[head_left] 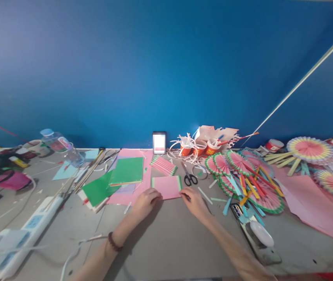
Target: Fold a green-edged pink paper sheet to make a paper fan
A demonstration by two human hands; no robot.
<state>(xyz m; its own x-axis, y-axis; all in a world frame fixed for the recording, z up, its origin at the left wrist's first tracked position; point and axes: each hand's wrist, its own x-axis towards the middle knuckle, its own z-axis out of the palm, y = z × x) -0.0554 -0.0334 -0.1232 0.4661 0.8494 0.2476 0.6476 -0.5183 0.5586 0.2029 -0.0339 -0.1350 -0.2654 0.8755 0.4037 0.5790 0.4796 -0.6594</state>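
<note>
A pink paper sheet point(167, 187) with green strips along its left and right edges lies on the grey table. At its lower left corner, my left hand point(147, 200) is closed, fingers curled onto the paper's edge. My right hand point(193, 200) pinches the lower right corner. Just behind the sheet rests a pleated pink paper point(163, 165) with green ends. Black scissors point(190, 179) lie to the right of the sheet. Green paper sheets point(127, 171) are stacked on a large pink sheet point(147, 156) to the left.
Folded paper fans point(239, 163) and a phone point(254, 238) with a white mouse point(261, 233) are at right. Red cups point(212, 148) and a lit screen point(159, 143) stand by the wall. A power strip point(32, 230) and a bottle point(59, 143) are at left.
</note>
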